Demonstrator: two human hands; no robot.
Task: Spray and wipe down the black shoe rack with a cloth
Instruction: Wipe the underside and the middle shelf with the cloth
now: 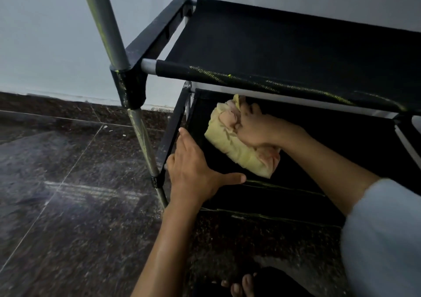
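Note:
The black shoe rack [284, 46] stands against a pale wall, with black fabric shelves on grey metal tubes. My right hand [255, 128] reaches under the upper shelf and grips a bunched yellow and peach cloth [230, 144] pressed onto the lower shelf [296, 182]. My left hand [193, 171] lies flat with straight fingers on the lower shelf's front left corner, thumb stretched along the front edge. No spray bottle is in view.
A grey upright tube [107, 28] and black corner joint [129, 85] rise at the rack's left front. Dark speckled floor tiles [68, 205] spread to the left. A bare foot [243, 285] shows at the bottom edge. My pale sleeve [382, 239] is at right.

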